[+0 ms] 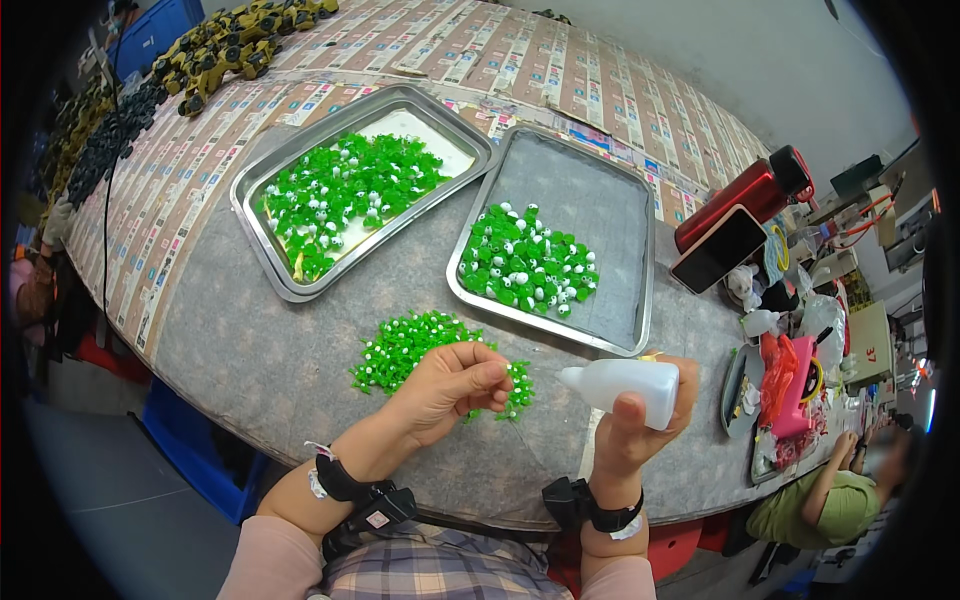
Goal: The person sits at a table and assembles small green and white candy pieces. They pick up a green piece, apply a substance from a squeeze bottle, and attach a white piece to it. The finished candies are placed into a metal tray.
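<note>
My right hand [640, 435] grips a translucent white squeeze bottle [622, 386], tipped on its side with the narrow nozzle toward my left hand [440, 392]. The left thumb and fingers are pinched together; whatever lies between them is too small or hidden to name. Just beyond and partly behind this hand is a loose pile of small green pieces with white dots [402, 347]. Farther off, a metal tray [648, 300] bears green pieces with white, black-dotted balls [522, 262]. A second metal tray [268, 262], to its left, holds many similar green-and-white pieces [340, 188].
A red flask [735, 200] and a phone [720, 250] stand right of the trays. Past them are a pink holder [795, 400] and bags. Yellow toy vehicles [225, 60] lie heaped at the far left. A person in green [825, 505] sits at the right.
</note>
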Demonstrator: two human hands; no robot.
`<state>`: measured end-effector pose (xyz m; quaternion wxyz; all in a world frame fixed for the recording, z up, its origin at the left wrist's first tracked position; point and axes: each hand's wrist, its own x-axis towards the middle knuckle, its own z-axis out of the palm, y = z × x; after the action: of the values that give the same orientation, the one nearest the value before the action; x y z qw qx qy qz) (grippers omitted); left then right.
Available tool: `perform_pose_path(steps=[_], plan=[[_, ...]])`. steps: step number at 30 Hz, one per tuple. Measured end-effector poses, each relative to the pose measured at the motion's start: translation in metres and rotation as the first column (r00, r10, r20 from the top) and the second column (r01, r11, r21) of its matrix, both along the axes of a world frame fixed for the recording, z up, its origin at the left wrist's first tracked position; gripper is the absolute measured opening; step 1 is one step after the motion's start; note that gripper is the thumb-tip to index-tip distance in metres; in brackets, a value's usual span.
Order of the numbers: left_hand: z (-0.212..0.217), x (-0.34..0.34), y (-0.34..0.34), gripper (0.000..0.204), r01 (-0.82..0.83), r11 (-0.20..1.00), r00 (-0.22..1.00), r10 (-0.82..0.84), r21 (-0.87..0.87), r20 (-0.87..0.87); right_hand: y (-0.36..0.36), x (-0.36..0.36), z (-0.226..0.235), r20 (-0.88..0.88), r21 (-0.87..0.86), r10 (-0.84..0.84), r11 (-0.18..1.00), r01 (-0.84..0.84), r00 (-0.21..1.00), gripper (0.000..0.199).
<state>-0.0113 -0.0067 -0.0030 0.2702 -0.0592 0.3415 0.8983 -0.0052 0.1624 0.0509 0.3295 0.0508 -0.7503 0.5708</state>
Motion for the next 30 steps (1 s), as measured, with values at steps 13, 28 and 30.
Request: perform_pose_path(steps=[13,28,30], plan=[[0.003,0.002,0.004,0.01,-0.206,0.96,0.949,0.149,-0.188,-0.279,0.001,0.001,0.0,-0.01,-0.012,-0.042,0.999,0.042,0.999,0.057],[0.004,0.002,0.004,0.01,-0.237,0.945,0.939,0.163,-0.226,-0.301,0.023,-0.005,-0.005,-0.119,-0.211,-0.075,0.976,0.048,0.99,0.043],[0.005,0.001,0.005,0.01,-0.241,0.945,0.942,0.172,-0.222,-0.29,0.04,-0.015,0.006,0.005,-0.206,-0.049,0.977,0.049,0.999,0.036]])
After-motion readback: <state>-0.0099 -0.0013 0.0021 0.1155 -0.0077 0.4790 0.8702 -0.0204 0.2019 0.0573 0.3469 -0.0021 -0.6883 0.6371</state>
